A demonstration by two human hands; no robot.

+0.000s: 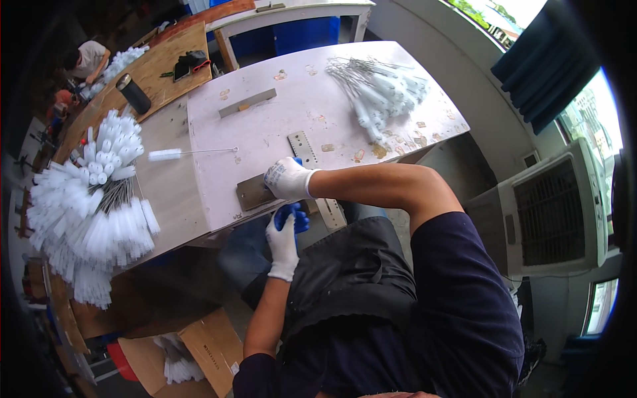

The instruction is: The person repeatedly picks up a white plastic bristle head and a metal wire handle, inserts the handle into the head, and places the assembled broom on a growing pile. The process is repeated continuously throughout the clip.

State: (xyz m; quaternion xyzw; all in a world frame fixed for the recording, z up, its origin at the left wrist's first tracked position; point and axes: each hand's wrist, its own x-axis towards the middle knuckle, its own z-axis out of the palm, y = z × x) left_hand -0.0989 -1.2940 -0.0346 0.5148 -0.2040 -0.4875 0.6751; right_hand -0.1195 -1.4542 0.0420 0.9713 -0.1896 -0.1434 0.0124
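At a pale, chipped worktable (282,123), the right hand (288,178), in a white knit glove with blue-coated fingers, bends over the end of a flat, dull-grey metal plate (251,193) lying by the near edge. Its fingers curl inward; from my distant post I cannot tell whether they pinch anything. Just below the edge, the left hand (284,232), gloved alike, holds its blue fingers bent toward the thumb, and I cannot tell whether the tips meet or grip something.

Beyond the right hand I see a perforated metal strip (304,148) on the table, its surface dotted with small round holes; a paler slotted strip (331,213) juts out above the dark apron (358,272). Farther back lies a long, narrow metal bar (247,104).

To the left, a single brush (166,154) rests flat, its frosted white cylinder ending in a thin wire stem with a looped tip. A thick, fanned heap of white brushes (73,219) crowds the left end; a looser bundle of brushes (388,98), wire stems splayed, lies at the far right. More white pieces sit in a brown cardboard box (215,345) below.
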